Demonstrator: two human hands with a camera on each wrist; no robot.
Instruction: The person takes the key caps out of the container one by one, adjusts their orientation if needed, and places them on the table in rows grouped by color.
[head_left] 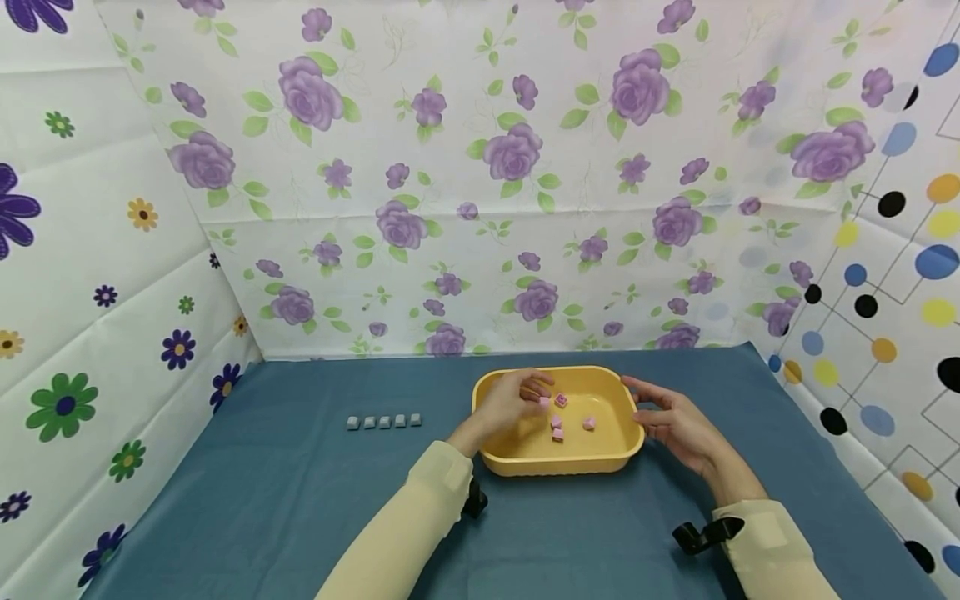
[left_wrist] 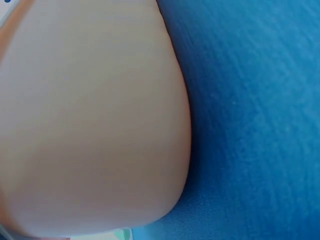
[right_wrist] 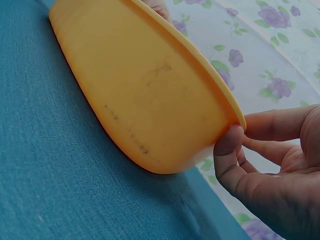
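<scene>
A yellow plastic basin (head_left: 525,467) with rounded corners stands on the blue cloth, several small pink keycaps (head_left: 588,424) scattered over its floor. The left hand (head_left: 506,406) reaches over the basin's left side, its bent fingers at one pink keycap (head_left: 545,402) that it seems to pinch. At the basin's right rim is the right hand (head_left: 686,429). In the right wrist view, the thumb and fingers of that hand (right_wrist: 270,170) pinch the rim of the basin (right_wrist: 150,90). Only bare skin and blue cloth fill the left wrist view, so the left fingertips are hidden there.
Left of the basin, several grey-white keycaps (head_left: 385,422) lie in a straight row on the blue cloth (head_left: 285,500). A flowered curtain (head_left: 465,250) hangs behind the table, with patterned sheets on both sides. Black straps with devices (head_left: 708,535) sit at both wrists.
</scene>
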